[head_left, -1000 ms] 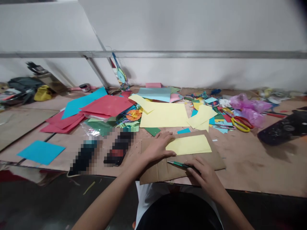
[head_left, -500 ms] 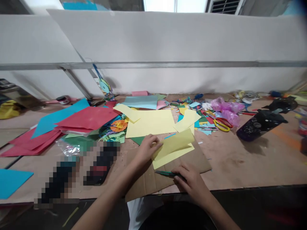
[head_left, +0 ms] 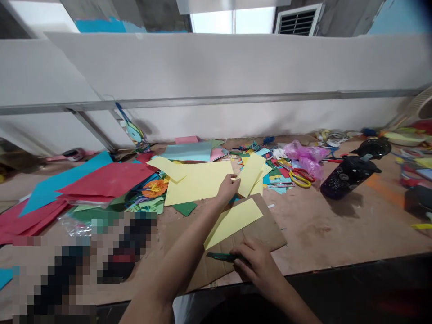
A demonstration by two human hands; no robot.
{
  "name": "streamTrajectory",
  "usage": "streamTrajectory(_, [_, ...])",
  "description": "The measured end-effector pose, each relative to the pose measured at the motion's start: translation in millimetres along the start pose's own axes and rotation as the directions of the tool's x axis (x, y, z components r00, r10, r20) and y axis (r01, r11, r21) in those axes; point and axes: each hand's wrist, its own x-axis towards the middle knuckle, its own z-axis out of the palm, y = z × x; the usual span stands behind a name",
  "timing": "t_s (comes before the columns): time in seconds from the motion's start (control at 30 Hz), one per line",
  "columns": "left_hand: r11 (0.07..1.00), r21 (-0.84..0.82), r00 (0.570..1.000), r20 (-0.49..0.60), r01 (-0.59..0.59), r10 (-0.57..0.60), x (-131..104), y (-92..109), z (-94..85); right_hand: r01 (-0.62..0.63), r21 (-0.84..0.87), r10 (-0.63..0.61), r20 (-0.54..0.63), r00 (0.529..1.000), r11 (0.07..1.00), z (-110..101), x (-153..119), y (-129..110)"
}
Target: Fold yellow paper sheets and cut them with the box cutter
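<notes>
My left hand reaches forward and pinches the lower left corner of a yellow paper piece, beside a large yellow sheet. Near the table's front edge, my right hand is closed on a green cutter, its tip pointing left. Under both hands lies brown cardboard, and on it rests a yellow paper strip, slanting up to the right. My left forearm covers part of the cardboard.
Red sheets and blue paper lie left. Colored scraps, red-and-yellow scissors and pink plastic are at the back right, near a dark bottle. Two blurred dark objects lie front left.
My left hand has moved forward from the cardboard to the yellow piece behind it. The strip on the cardboard now lies flatter. The view has shifted a little; my right hand still holds the cutter.
</notes>
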Motion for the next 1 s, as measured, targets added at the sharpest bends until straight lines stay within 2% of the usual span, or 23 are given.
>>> streamTrajectory(0.1, [0.985,0.15,0.996,0.057,-0.083,0.076,-10,9,-3.9,0.004,0.015,-0.004,0.013,1.0,1.0,0,0,1])
streamTrajectory(0.23, [0.923,0.308,0.963,0.211,-0.229,0.168,-49,19,-24.4,0.021,0.029,-0.022,0.02,1.0,0.999,-2,0,0])
streamTrajectory(0.33, [0.858,0.401,0.927,0.318,-0.32,0.197,-77,24,-36.7,0.036,0.038,-0.036,0.018,0.999,0.999,-4,0,-3])
streamTrajectory(0.43, [0.783,0.507,0.91,0.375,-0.36,0.176,-90,27,-41.8,0.032,0.045,-0.032,0.007,0.999,0.998,-6,0,-5])
streamTrajectory(0.73, [0.826,0.494,0.944,0.305,-0.271,0.128,-98,27,-41.2,0.039,0.046,-0.039,-0.019,0.999,0.998,-4,1,-3])
streamTrajectory(0.9, [0.897,0.405,0.959,0.275,-0.18,0.068,-92,11,-53.6,0.053,0.122,-0.053,-0.001,0.999,0.991,-8,0,-5])
streamTrajectory(1.0, [0.975,0.221,0.992,0.125,-0.017,-0.011,-87,-6,-67.5,0.04,0.158,-0.039,-0.007,0.999,0.987,-13,-2,-3])
